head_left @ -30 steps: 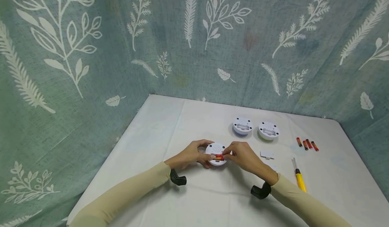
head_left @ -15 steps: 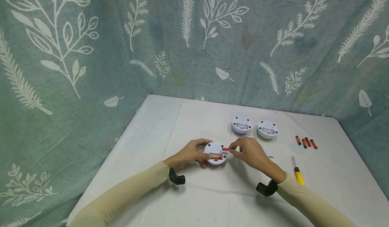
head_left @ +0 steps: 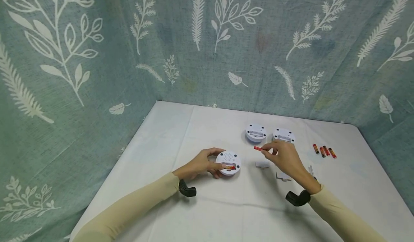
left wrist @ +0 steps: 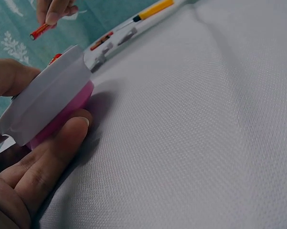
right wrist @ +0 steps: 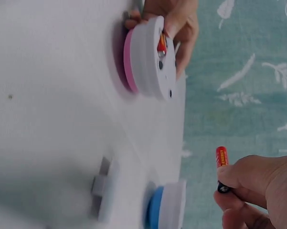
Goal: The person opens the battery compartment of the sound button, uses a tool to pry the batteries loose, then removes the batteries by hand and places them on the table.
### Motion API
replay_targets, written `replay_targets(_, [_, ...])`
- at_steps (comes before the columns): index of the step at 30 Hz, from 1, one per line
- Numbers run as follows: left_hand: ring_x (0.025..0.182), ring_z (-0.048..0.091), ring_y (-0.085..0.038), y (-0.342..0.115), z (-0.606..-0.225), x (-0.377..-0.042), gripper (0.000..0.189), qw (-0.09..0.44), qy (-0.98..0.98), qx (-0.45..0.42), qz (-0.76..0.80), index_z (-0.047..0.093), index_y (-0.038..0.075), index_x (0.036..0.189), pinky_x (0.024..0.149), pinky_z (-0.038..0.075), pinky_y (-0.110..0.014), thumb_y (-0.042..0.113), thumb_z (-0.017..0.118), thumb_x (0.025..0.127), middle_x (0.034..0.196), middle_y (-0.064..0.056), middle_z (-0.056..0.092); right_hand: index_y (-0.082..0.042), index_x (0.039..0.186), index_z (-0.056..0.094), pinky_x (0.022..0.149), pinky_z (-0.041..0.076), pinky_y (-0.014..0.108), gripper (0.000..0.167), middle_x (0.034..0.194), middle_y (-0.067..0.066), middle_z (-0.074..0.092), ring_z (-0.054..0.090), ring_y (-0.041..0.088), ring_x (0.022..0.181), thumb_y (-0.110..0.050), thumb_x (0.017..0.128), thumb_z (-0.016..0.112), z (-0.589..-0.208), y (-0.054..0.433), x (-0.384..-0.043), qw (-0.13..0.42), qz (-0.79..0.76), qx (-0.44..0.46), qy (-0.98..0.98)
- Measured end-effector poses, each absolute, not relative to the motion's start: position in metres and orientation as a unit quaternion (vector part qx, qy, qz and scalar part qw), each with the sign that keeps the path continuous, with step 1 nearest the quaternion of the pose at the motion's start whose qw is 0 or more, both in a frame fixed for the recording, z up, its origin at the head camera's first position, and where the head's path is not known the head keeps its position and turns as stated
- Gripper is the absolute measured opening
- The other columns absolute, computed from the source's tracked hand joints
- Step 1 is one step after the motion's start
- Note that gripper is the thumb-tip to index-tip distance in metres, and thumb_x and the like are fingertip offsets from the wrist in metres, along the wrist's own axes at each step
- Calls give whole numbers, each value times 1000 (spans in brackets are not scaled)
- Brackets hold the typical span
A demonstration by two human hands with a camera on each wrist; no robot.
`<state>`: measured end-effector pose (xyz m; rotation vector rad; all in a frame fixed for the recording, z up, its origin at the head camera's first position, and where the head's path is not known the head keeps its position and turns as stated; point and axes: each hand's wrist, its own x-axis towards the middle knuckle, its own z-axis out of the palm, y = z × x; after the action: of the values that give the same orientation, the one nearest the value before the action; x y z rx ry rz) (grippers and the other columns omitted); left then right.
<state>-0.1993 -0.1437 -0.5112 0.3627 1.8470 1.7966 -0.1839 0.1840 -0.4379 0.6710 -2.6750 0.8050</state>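
Observation:
My left hand (head_left: 205,164) grips a round white device (head_left: 228,157), upside down, with a speaker grille and battery slot facing up. Its pink underside (left wrist: 67,114) shows in the left wrist view. One red battery (head_left: 231,167) lies in the slot, partly covered by my left thumb. My right hand (head_left: 284,157) pinches another small red battery (head_left: 257,148) above the table, apart from the device. In the right wrist view that battery (right wrist: 221,156) sticks out from between thumb and fingers, its dark end by the fingertips.
Two similar devices, one to the left (head_left: 256,132) and one partly behind my right hand (head_left: 282,132), show battery slots. Several loose batteries (head_left: 324,150) lie at the right. Two white covers (head_left: 262,164) and a yellow-handled screwdriver (left wrist: 155,8) lie near the right arm.
My right hand has lifted one battery out of the device's slot and carried it right and away toward the back. The left hand keeps its grip on the device.

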Motion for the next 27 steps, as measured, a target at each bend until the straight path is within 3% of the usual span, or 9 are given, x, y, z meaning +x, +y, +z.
replay_targets(13, [82,74,-40,-143,-513,-199,68,264,692,126,660,55,17,145,73,62,-49,18,87,85,138,-10,54,-6,96,82,44,34,27,8,88,10,75,53,13,58,-7,88,81,-435,219,-188,176,277,183,-927])
replay_targets(27, [82,74,-39,-143,-513,-199,69,264,694,121,659,55,18,145,73,62,-47,19,87,85,137,-12,55,-3,103,81,52,37,31,16,89,15,73,55,22,68,-14,91,80,-434,254,-191,186,271,95,-939])
